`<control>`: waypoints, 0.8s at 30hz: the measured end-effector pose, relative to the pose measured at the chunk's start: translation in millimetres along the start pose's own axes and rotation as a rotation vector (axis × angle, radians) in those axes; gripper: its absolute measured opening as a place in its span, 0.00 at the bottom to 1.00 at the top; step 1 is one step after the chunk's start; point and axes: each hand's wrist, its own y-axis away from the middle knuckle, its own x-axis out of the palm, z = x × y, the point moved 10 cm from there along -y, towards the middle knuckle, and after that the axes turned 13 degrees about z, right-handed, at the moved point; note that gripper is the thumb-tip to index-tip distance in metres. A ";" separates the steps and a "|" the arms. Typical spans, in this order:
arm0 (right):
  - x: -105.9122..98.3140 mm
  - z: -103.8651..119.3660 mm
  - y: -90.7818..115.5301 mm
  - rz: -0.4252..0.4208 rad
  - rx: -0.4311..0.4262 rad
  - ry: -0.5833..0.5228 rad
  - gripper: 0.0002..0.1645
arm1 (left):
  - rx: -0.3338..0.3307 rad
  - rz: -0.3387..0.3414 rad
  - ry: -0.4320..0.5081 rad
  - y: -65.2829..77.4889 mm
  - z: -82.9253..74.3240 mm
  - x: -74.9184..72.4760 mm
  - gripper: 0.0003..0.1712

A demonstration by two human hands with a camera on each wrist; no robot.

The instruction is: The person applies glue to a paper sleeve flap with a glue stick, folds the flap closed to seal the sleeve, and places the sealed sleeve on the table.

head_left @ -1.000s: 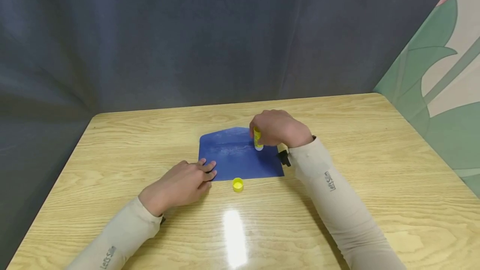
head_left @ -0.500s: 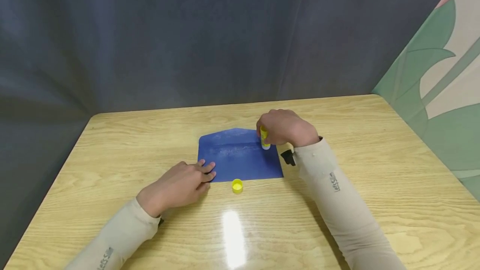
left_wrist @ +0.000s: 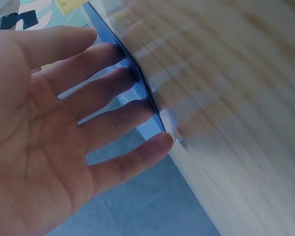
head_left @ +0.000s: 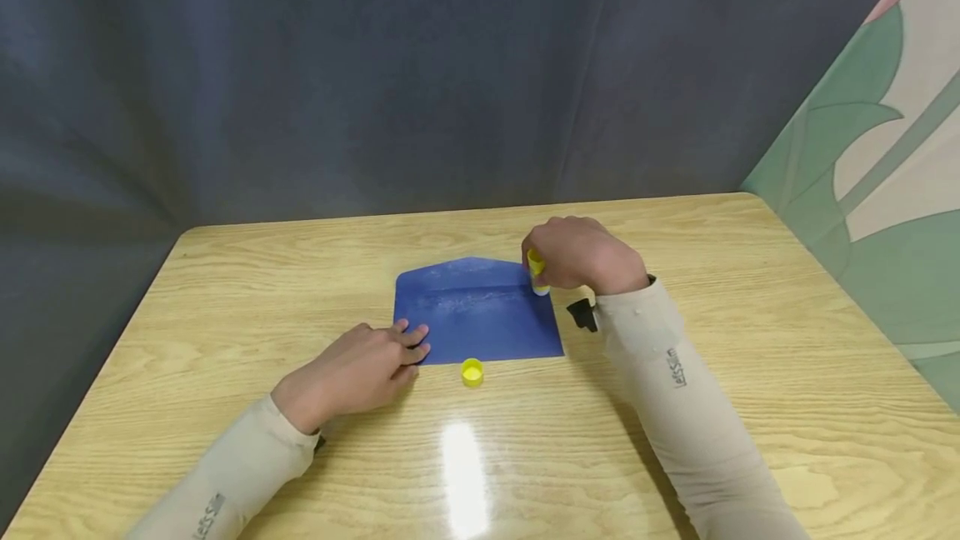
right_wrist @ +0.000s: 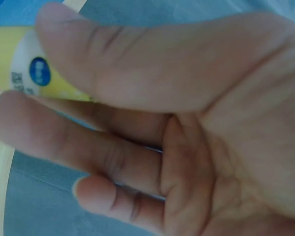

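A blue envelope [head_left: 487, 327] lies flat on the table, its pointed flap spread away from the person. Whitish smears show on the flap and along the fold. My left hand [head_left: 360, 369] rests with extended fingers on the envelope's near left corner; the left wrist view shows the fingertips [left_wrist: 145, 105] along its edge. A yellow glue stick [head_left: 536, 263] is pinched between thumb and fingers of my right hand [head_left: 585, 255], its white end down at the envelope's right edge by the fold. In the right wrist view the glue stick [right_wrist: 34, 64] has a round blue logo.
A yellow cap [head_left: 472, 372] sits on the wooden table [head_left: 375, 473] just in front of the envelope's near edge. Behind the table hangs a dark curtain [head_left: 412, 82]. A panel with a leaf pattern [head_left: 862, 148] stands at the right.
My right hand has moved the glue stick rightward along the fold to the envelope's right edge. The left hand stays on the near left corner.
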 end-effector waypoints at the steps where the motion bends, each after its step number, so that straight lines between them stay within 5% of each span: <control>1: -0.7 0.7 0.9 -0.004 -0.005 0.000 0.17 | -0.001 0.005 0.003 0.3 0.3 0.4 0.21; 17: -8.0 -0.5 11.7 -0.068 -0.016 0.010 0.18 | 0.000 0.002 -0.013 3.0 -0.2 1.1 0.21; 24: -5.3 -7.4 18.1 -0.148 -0.090 -0.065 0.17 | 0.007 -0.002 -0.020 0.3 -2.3 0.1 0.21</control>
